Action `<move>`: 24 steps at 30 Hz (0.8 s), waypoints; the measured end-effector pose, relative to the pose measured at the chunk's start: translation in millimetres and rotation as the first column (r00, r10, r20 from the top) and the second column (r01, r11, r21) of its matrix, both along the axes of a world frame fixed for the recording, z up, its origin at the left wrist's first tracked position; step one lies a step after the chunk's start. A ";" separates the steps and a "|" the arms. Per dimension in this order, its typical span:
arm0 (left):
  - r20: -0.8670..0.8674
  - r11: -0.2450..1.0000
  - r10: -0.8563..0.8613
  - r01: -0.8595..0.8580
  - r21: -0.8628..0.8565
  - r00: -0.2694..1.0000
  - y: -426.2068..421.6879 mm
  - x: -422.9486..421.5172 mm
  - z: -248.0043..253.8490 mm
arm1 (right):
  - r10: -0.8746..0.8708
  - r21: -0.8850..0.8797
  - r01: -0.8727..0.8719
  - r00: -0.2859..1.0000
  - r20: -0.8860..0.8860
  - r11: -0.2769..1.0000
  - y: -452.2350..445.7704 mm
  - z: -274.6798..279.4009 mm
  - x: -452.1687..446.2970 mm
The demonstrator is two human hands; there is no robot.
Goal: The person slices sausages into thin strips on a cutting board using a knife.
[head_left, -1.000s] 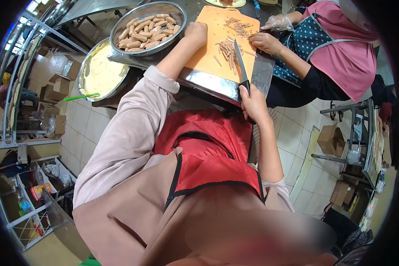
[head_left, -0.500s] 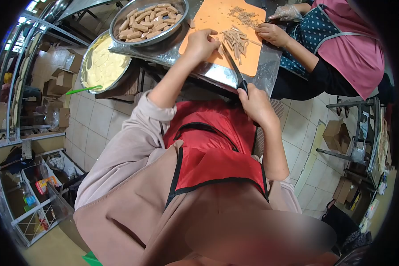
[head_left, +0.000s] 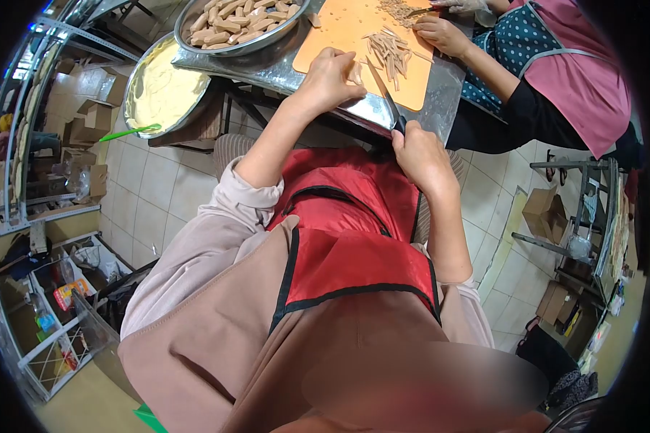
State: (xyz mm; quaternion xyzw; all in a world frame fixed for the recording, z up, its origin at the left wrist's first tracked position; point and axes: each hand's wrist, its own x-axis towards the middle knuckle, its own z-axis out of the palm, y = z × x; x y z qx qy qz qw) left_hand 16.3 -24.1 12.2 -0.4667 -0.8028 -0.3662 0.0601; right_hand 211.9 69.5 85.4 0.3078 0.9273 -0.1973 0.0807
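My right hand (head_left: 425, 155) grips the black handle of a kitchen knife (head_left: 384, 85), whose blade points away over the near edge of an orange cutting board (head_left: 339, 32). Left of the blade, my left hand (head_left: 328, 83) is closed in a pinch on a pale piece of sausage (head_left: 355, 71), held upright at the board's near edge. The blade stands a little apart from that piece. Thin sausage strips (head_left: 388, 54) lie heaped on the board just beyond the knife.
A metal bowl of sausages (head_left: 242, 25) stands at the table's left. Lower left sits a basin of pale yellow cream (head_left: 166, 90) with a green-handled utensil (head_left: 126, 133). Across the board, a co-worker's hand (head_left: 442, 35) rests by finely chopped bits (head_left: 397, 11); their gloved hand holds a blade.
My knife has drawn back from the left hand, leaving a gap. The left hand has turned the sausage piece more upright. The co-worker's blade now shows over the chopped bits.
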 end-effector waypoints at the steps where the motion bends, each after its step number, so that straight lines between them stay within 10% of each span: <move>1: 0.028 1.000 -0.015 0.015 0.002 1.000 1.5 1.2 -1.3 | 0.006 0.002 -0.006 1.000 0.010 1.000 -1.3 -0.4 0.3; 12: 0.323 0.996 0.069 -0.048 -0.071 0.944 12.1 -0.1 3.7 | 0.014 -0.015 -0.014 1.000 -0.018 1.000 -10.6 -7.9 -5.2; 24: 0.202 0.993 0.113 -0.117 0.007 0.973 19.3 2.1 -2.9 | 0.017 0.011 -0.017 1.000 -0.025 1.000 -10.7 -6.7 -5.4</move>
